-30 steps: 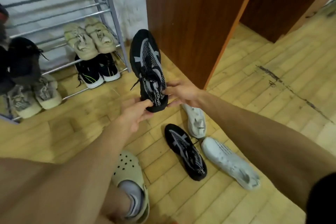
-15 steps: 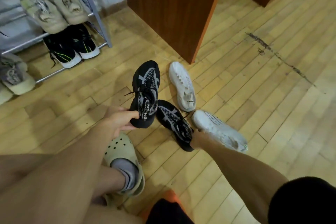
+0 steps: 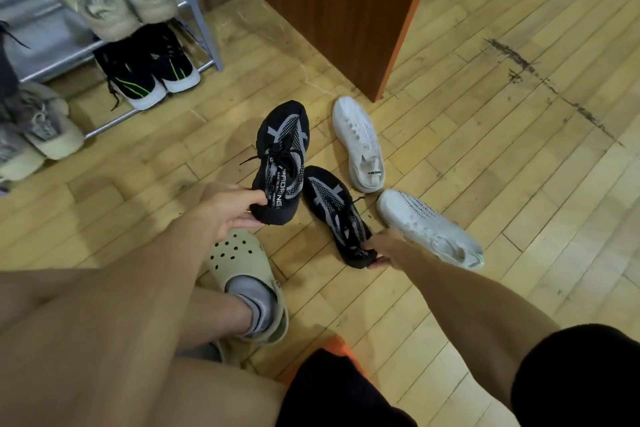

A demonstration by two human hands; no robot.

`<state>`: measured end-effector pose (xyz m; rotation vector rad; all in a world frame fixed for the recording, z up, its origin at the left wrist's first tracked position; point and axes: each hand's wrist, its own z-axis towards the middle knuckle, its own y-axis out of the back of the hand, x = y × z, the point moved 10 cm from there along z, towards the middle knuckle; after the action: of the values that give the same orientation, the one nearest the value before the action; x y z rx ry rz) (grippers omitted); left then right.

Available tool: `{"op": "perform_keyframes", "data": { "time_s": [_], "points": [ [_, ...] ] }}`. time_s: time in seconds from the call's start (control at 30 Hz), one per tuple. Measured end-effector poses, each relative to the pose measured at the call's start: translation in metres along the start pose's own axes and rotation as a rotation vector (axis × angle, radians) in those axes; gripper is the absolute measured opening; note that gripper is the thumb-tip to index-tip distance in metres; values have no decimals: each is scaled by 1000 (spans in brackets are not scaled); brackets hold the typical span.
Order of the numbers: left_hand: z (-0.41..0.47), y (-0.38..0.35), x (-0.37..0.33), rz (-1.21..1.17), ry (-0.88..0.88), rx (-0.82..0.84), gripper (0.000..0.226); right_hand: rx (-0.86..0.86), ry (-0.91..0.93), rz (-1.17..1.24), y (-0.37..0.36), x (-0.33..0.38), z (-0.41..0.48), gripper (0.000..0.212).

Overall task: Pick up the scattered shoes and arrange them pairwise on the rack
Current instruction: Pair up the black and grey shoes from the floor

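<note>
Wood-plank floor [image 3: 485,156], metal rack [image 3: 194,7] at 10 o'clock with beige and black pairs on its rails. Your left hand [image 3: 228,208] pinches the heel of a black shoe [image 3: 282,156], toe pointing to 12. Your right hand [image 3: 384,248] is closed on the heel of the second black shoe [image 3: 332,211], which lies on the floor. Two white shoes [image 3: 360,142] [image 3: 426,225] lie at 1 and 3 o'clock of it, heel near toe.

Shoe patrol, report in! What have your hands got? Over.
Left hand holds one black shoe by the heel. Right hand gripping its mate on the floor. Two white shoes beside, not blocking.
</note>
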<state>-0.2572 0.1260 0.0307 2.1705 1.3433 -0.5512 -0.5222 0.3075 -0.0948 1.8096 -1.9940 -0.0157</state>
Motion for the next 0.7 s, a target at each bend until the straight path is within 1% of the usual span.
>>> {"op": "perform_keyframes", "data": {
  "time_s": [0.07, 0.13, 0.2, 0.3, 0.43, 0.53, 0.6, 0.67, 0.7],
  "points": [
    [-1, 7, 1, 4, -6, -17, 16, -12, 87, -59, 6, 21, -8, 48],
    [-5, 14, -1, 10, -15, -32, 17, -54, 193, -184, 17, 50, -19, 52],
    [-12, 21, -6, -9, -30, -65, 17, -80, 275, -247, 26, 80, -34, 49],
    [-28, 33, -23, -84, -72, -127, 22, -69, 343, -246, 30, 116, -52, 45],
    [-51, 58, -55, -223, -160, -191, 27, -28, 435, -189, 25, 164, -74, 38],
    [-64, 82, -80, -277, -209, -192, 26, 0, 502, -92, 17, 206, -95, 30],
    [-70, 107, -94, -336, -237, -239, 21, 17, 537, -25, 11, 235, -111, 27],
    [-74, 132, -109, -394, -268, -273, 24, 58, 566, 56, 2, 264, -129, 17],
    [-76, 144, -117, -420, -285, -287, 23, 87, 582, 99, -4, 279, -139, 15]
  ]
}}
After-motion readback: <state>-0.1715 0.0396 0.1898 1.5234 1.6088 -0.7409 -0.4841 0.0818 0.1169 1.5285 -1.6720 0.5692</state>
